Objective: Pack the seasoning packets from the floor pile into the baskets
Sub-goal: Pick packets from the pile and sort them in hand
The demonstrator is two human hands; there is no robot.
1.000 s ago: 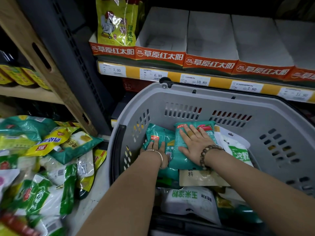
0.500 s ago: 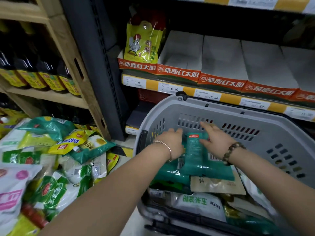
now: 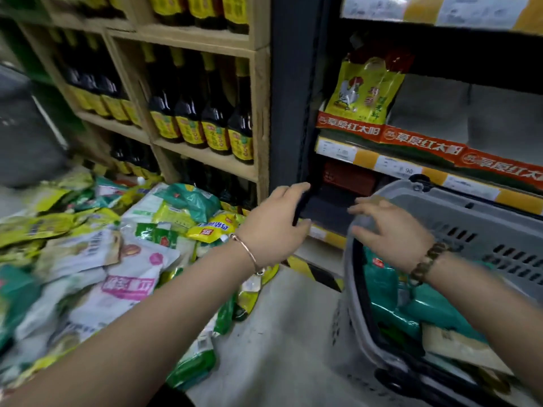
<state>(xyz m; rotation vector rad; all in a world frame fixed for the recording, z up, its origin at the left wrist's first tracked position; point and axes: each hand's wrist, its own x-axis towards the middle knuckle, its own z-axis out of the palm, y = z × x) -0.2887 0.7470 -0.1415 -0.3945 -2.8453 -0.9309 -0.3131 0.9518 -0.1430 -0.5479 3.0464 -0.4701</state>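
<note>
Left hand (image 3: 271, 227) hangs empty, fingers (image 3: 293, 190) loosely spread, over bare floor (image 3: 282, 333) between both sites. Right hand (image 3: 393, 233), fingers wide and empty, hovers above the grey perforated plastic basket (image 3: 499, 230) (teal packets (image 3: 390, 292) inside) at 3 o'clock. The heap of green, yellow and white seasoning packets (image 3: 117, 259) lies at 9 o'clock.

the heap of packets (image 3: 97, 259) left of the left hand's fingers (image 3: 293, 190) is smeared by motion near the picture's left edge, and the print there cannot be read. the right hand's fingers (image 3: 363, 208) are blurred, so their spread is unclear. below them the basket (image 3: 484, 227) runs off the right and bottom edges, and the right forearm hides part of the green packets (image 3: 382, 277) inside. price tags (image 3: 402, 167) above the fingers are too blurred to read fully.
</note>
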